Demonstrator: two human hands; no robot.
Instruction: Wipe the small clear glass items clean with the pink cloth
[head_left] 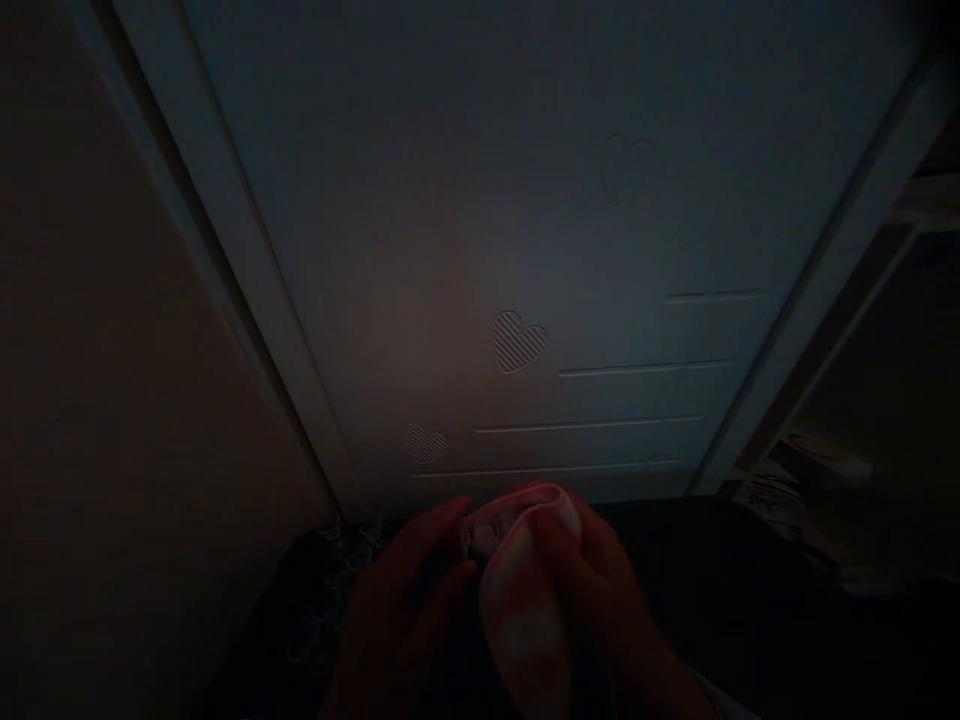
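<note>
A soft pink and white sock is in front of me, its rounded rim at the top and its lower part hanging down. My right hand grips it near the rim, with the thumb pressed against the cloth. On the other side, my left hand has thumb and fingers around a pale, dark-marked part at its left end. Dim light hides the finer details there.
A pale door with engraved hearts and lines stands in front, framed on both sides. A plain wall is at left. Dark fabric lies below my hands. Shelving with light-coloured items is at right.
</note>
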